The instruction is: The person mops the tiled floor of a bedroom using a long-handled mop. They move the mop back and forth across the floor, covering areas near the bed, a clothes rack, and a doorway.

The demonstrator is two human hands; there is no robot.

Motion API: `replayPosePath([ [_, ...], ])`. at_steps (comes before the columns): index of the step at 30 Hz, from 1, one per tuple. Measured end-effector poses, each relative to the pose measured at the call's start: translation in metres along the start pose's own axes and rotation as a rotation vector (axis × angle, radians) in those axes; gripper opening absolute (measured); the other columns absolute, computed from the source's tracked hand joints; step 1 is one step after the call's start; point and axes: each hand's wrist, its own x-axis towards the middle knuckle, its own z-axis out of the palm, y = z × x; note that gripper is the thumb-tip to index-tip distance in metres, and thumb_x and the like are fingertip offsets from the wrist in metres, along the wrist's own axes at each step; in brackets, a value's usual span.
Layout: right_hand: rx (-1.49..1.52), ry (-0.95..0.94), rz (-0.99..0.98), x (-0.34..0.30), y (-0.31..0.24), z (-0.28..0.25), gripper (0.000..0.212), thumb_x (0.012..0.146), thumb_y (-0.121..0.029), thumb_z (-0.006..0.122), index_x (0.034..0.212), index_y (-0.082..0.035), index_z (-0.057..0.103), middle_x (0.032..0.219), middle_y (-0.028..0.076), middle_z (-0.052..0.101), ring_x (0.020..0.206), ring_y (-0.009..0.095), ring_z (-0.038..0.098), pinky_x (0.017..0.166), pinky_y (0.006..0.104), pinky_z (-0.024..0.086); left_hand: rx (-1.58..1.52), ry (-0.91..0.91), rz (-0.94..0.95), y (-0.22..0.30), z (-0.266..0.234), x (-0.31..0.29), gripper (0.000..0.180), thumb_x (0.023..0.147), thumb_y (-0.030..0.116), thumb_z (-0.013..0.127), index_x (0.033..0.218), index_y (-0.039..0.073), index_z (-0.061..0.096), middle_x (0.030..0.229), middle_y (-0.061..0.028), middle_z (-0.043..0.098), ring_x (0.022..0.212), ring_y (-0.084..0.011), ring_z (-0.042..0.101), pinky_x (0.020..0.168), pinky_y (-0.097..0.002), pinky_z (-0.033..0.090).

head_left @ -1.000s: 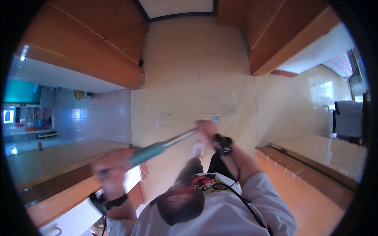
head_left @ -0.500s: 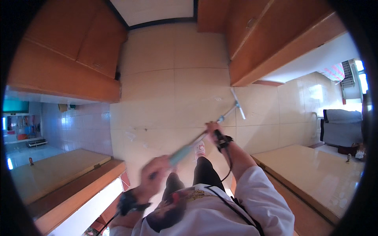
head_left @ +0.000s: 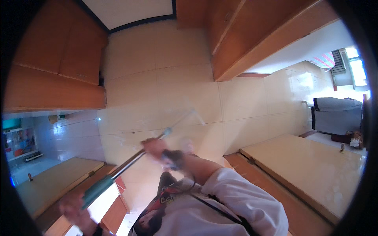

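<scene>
A long-handled, mop-like tool with a metal pole (head_left: 130, 162) crosses in front of me, running from lower left toward the middle of the floor. My left hand (head_left: 75, 210), blurred, is closed at the end of its green grip (head_left: 96, 190). Further along the pole, my right hand (head_left: 154, 147) is wrapped round it, just behind a small green collar (head_left: 167, 132). The narrow crossbar head (head_left: 198, 116) is smeared by motion over the beige tiles; whether it touches them I cannot tell. Dark bands sit on both wrists, and a cable hangs from the right one.
Beige tiled floor (head_left: 185, 86) lies ahead between a brown wooden cabinet (head_left: 59, 78) on the left and wooden panels (head_left: 252, 39) on the right. Open doors with knobs flank me, one door (head_left: 303, 169) at right. A grey chair-like piece (head_left: 336, 114) stands beyond.
Both hands have swung left with the tool, the left one also lower toward the picture's edge. The crossbar head has come left and nearer. My view has shifted a little to the right.
</scene>
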Motion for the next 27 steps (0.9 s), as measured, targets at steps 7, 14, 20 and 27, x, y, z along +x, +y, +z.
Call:
replayPosePath([
  [7, -0.223, 0.3, 0.385, -0.128, 0.246, -0.066, 0.009, 0.078, -0.006, 0.049, 0.085, -0.005, 0.055, 0.087, 0.013, 0.057, 0.089, 0.03, 0.056, 0.076, 0.0391, 0.046, -0.229, -0.641, -0.07, -0.128, 0.197, -0.004, 0.022, 0.089, 0.019, 0.053, 0.073, 0.004, 0.052, 0.079, -0.0099, 0.059, 0.084, -0.0244, 0.06, 0.1, -0.0476, 0.037],
  [14, -0.136, 0.914, 0.511, -0.221, 0.322, -0.116, 0.025, 0.068, 0.011, 0.056, 0.087, -0.005, 0.059, 0.084, 0.015, 0.058, 0.077, 0.032, 0.058, 0.068, 0.0364, 0.049, -0.276, -0.909, 0.019, -0.148, 0.364, -0.011, 0.01, 0.083, 0.006, 0.06, 0.084, 0.005, 0.05, 0.087, -0.0102, 0.055, 0.084, -0.031, 0.053, 0.08, -0.04, 0.043],
  [20, 0.034, 0.587, 0.328, -0.194, 0.297, -0.096, 0.017, 0.065, 0.006, 0.049, 0.075, -0.006, 0.058, 0.077, 0.012, 0.059, 0.079, 0.032, 0.057, 0.072, 0.0366, 0.047, -0.157, -0.761, 0.199, -0.118, 0.323, -0.014, 0.013, 0.08, 0.007, 0.061, 0.076, 0.005, 0.049, 0.071, -0.0104, 0.046, 0.068, -0.0309, 0.048, 0.063, -0.0423, 0.039],
  [27, 0.22, 0.478, -0.272, -0.084, 0.103, -0.068, 0.01, 0.064, 0.002, 0.054, 0.072, -0.004, 0.053, 0.077, 0.014, 0.057, 0.079, 0.034, 0.055, 0.068, 0.0416, 0.043, 0.109, -0.509, 0.156, 0.011, 0.176, 0.029, 0.016, 0.081, 0.013, 0.047, 0.068, 0.003, 0.049, 0.055, -0.0074, 0.053, 0.049, -0.0213, 0.051, 0.062, -0.0404, 0.048],
])
